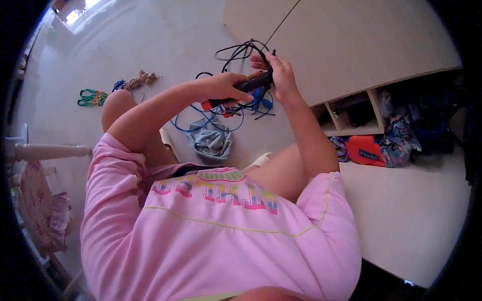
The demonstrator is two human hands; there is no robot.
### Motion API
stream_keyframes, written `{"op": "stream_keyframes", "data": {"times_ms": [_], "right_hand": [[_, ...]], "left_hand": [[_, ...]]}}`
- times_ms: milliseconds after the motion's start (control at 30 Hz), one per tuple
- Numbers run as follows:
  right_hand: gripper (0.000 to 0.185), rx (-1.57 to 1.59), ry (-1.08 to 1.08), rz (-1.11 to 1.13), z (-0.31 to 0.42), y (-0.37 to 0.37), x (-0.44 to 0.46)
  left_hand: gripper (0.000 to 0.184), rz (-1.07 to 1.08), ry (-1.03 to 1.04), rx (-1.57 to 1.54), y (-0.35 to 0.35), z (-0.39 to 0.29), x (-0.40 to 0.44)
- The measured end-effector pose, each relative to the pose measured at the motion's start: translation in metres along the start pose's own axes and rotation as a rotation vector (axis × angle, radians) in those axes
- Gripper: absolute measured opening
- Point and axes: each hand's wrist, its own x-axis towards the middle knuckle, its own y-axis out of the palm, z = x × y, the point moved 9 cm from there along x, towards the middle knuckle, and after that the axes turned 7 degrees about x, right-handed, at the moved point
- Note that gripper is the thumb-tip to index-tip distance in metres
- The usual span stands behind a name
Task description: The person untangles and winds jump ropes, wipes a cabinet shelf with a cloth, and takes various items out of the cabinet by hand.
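Observation:
My left hand [226,88] is closed around a black handle-like piece [255,82]; a red end [207,105] shows below the same hand, and I cannot make out whether it is one piece with it. Opposite, my right hand [282,79] has its fingers curled about the black cable [244,46], whose loose loops rise beyond both hands. Underneath, thin blue cord [176,125] hangs in wide loops, with a blue bunch [261,100] beside the right wrist. How the cord and cable are joined is hidden by the hands.
A crumpled grey-blue cloth [211,140] lies on the floor before my legs. Farther left are a green and yellow cord bundle [92,98] and a beige rope bundle [140,80]. On the right stands a cubby shelf [374,108] with a red pouch [365,150]; a white chair [52,151] is at left.

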Motion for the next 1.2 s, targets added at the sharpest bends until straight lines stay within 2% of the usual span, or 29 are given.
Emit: {"op": "stream_keyframes", "data": {"times_ms": [67, 167, 267, 367, 433, 467, 500, 567, 633, 667, 733, 800, 833, 867, 933, 1000, 1033, 1067, 1100, 1133, 1200], "right_hand": [[0.034, -0.482, -0.170, -0.022, -0.003, -0.021, 0.016], [0.036, -0.417, -0.172, 0.024, -0.001, -0.024, 0.017], [0.037, 0.177, 0.148, 0.067, -0.010, 0.007, -0.006], [0.039, 0.071, 0.237, 0.311, -0.025, 0.039, -0.027], [0.034, -0.041, 0.290, 0.294, -0.027, 0.035, -0.027], [0.032, -0.096, 0.317, 0.285, -0.027, 0.031, -0.028], [0.033, -0.190, 0.302, 0.226, -0.022, 0.018, -0.019], [0.031, -0.567, -0.123, 0.129, 0.014, -0.020, 0.004], [0.027, -0.719, -0.242, -0.045, 0.042, -0.082, 0.027], [0.021, -0.637, -0.250, -0.216, 0.068, -0.106, 0.020], [0.018, -0.414, -0.135, -0.396, 0.071, -0.173, 0.023], [0.018, -0.432, -0.064, -0.464, 0.067, -0.213, 0.022], [0.019, -0.495, -0.031, -0.415, 0.060, -0.213, 0.024], [0.019, -0.559, 0.001, -0.363, 0.051, -0.211, 0.025], [0.022, -0.727, 0.091, -0.240, 0.038, -0.190, 0.024], [0.025, -0.938, 0.217, -0.107, 0.015, -0.151, 0.017], [0.026, -1.086, -0.081, -0.089, 0.030, -0.126, 0.017], [0.029, -1.219, -0.386, -0.069, 0.041, -0.100, 0.010], [0.031, -1.340, -0.699, -0.046, 0.049, -0.071, -0.005], [0.034, -1.069, -0.526, 0.026, 0.051, -0.054, -0.009], [0.039, -0.472, -0.178, 0.180, 0.048, -0.014, -0.020]], "left_hand": [[0.028, -0.083, -0.059, 0.175, -0.012, -0.002, -0.009], [0.028, -0.048, -0.004, 0.168, -0.030, 0.020, 0.002], [0.025, -0.052, -0.015, 0.134, -0.034, 0.018, -0.004], [0.024, -0.083, -0.056, 0.021, -0.031, 0.021, -0.008], [0.024, -0.103, -0.070, -0.029, -0.034, 0.027, -0.008], [0.023, -0.085, -0.082, 0.063, -0.035, 0.029, -0.009], [0.022, -0.065, -0.093, 0.154, -0.037, 0.029, -0.010], [0.022, 0.046, -0.111, 0.399, -0.037, 0.033, -0.014], [0.022, 0.226, -0.115, 0.706, -0.039, 0.044, -0.025], [0.024, 0.245, -0.017, 0.706, -0.044, 0.041, -0.029], [0.026, 0.276, 0.180, 0.710, -0.053, 0.033, -0.041], [0.029, 0.057, 0.105, 0.309, -0.080, 0.016, -0.051], [0.031, -0.055, 0.067, 0.107, -0.094, 0.011, -0.059], [0.032, -0.070, 0.153, 0.058, -0.098, -0.003, -0.064], [0.041, -0.006, 0.259, -0.468, -0.089, -0.014, -0.062], [0.048, 0.257, 0.377, -1.004, -0.061, -0.024, -0.044], [0.050, 0.179, 0.374, -1.031, -0.054, -0.020, -0.035], [0.044, 0.192, 0.329, -1.146, -0.042, -0.019, -0.029], [0.046, 0.097, 0.243, -1.069, -0.032, -0.015, -0.025], [0.048, 0.005, 0.161, -0.993, -0.025, -0.012, -0.023], [0.046, 0.017, 0.160, -0.907, -0.009, -0.017, -0.025]]}}
